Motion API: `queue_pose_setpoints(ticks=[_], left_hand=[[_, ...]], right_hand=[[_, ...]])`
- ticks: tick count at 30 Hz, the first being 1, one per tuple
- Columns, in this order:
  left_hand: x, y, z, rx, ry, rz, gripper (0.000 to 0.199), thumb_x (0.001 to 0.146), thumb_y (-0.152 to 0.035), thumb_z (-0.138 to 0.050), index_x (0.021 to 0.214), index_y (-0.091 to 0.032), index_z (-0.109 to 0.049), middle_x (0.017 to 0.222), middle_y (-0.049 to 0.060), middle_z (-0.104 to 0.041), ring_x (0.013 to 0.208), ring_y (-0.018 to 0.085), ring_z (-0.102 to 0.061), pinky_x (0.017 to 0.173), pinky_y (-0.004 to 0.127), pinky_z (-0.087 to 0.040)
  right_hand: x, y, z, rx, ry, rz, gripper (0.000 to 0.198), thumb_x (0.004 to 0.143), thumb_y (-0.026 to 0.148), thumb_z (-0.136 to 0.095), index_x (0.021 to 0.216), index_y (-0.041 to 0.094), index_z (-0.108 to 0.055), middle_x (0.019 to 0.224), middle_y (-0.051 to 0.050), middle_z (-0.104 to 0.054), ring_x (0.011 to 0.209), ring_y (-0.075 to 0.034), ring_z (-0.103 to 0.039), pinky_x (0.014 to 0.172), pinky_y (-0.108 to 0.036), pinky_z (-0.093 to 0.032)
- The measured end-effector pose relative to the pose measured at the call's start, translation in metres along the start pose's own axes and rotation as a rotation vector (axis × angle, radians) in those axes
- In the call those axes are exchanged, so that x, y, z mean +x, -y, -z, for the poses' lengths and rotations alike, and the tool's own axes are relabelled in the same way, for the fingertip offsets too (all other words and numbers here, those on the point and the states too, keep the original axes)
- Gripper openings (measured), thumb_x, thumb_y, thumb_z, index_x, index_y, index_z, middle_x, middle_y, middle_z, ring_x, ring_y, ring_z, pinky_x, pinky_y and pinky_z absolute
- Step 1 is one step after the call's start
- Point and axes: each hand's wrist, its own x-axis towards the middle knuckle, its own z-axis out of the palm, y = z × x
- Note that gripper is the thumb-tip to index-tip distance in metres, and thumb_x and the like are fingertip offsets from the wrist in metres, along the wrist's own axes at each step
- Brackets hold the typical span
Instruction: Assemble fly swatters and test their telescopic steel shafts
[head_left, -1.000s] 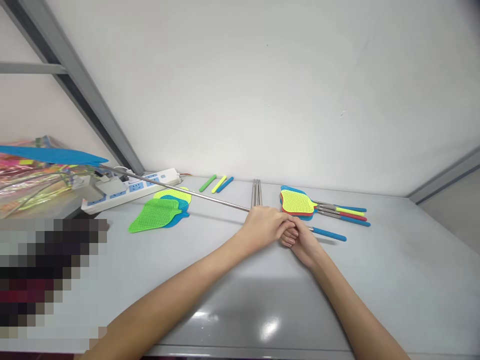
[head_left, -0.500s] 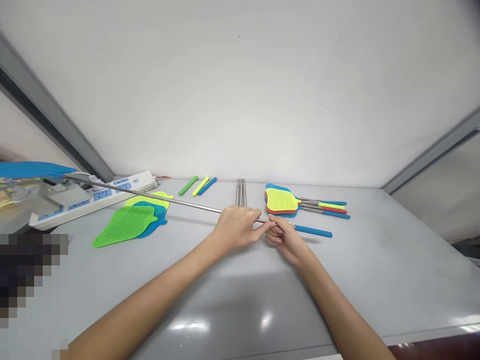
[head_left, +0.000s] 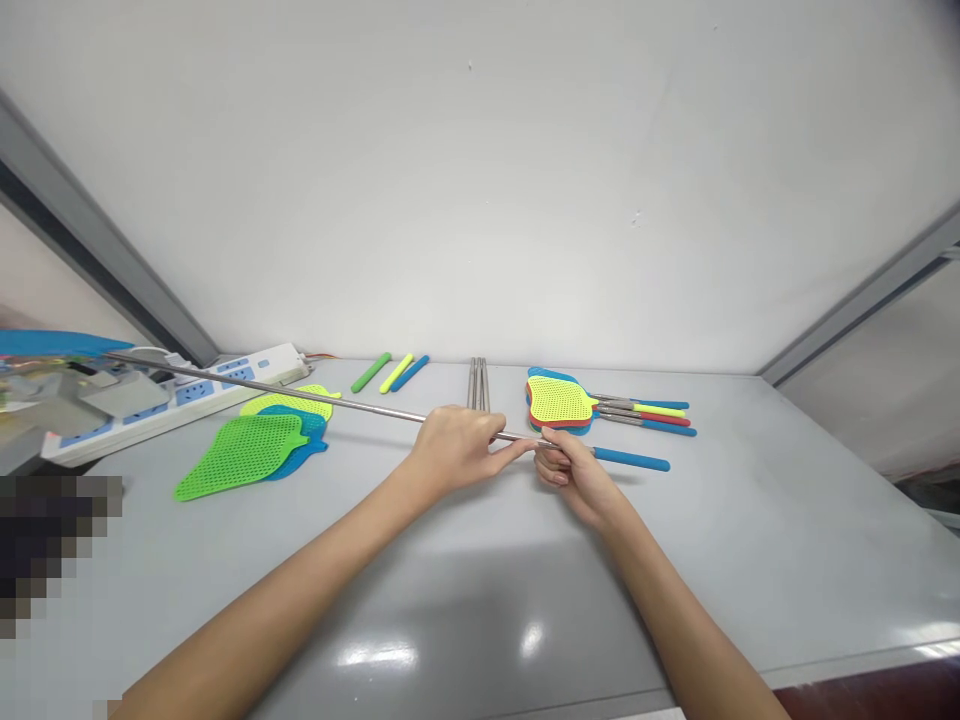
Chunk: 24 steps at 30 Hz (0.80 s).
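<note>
A fly swatter [head_left: 360, 406] with a long, extended metal rod slants across the view, its blue head at the far left edge and its blue handle grip at the right. My left hand [head_left: 461, 445] is closed around the middle of the rod, thumb stretched toward the other hand. Just before the blue grip, my right hand [head_left: 574, 470] pinches the rod between thumb and curled fingers. Behind the hands stand out several bare metal rods [head_left: 478, 384] lying side by side. A stack of assembled fly swatters [head_left: 561, 400] with short rods lies to the right.
Loose swatter heads, green [head_left: 244, 455], blue [head_left: 300, 462] and yellow [head_left: 319, 393], overlap at left. Behind them lies a white power strip [head_left: 195, 395] with plugs. Green [head_left: 371, 372], yellow [head_left: 396, 373] and blue [head_left: 410, 373] handle grips rest near the white wall [head_left: 480, 200].
My left hand has slid a little left along the rod, away from my right hand. The blue swatter head reaches further past the left edge. My right hand keeps its hold.
</note>
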Motion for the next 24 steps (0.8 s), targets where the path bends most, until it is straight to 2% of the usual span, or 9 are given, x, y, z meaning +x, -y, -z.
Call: queue_pose_setpoints(ticks=[15,24], left_hand=[[-0.005,0.029,0.011,0.062,-0.021,-0.046,0.048,0.072,-0.057,-0.032,0.052,-0.017,-0.05,0.048,0.002,-0.057,0.048,0.013,-0.051,0.044,0.022,-0.015],[-0.005,0.034,0.013,0.058,-0.018,-0.042,0.049,0.071,-0.057,-0.033,0.05,-0.016,-0.051,0.047,0.003,-0.055,0.047,0.014,-0.05,0.045,0.022,-0.013]], right_hand=[[0.0,0.003,0.001,-0.018,-0.005,0.008,0.04,0.075,0.032,-0.045,0.044,0.018,-0.023,0.042,0.007,-0.017,0.038,-0.005,-0.016,0.04,-0.022,-0.019],[0.001,0.004,0.006,-0.035,-0.001,0.029,0.041,0.075,0.031,-0.044,0.045,0.018,-0.021,0.042,0.007,-0.016,0.038,-0.005,-0.016,0.04,-0.023,-0.017]])
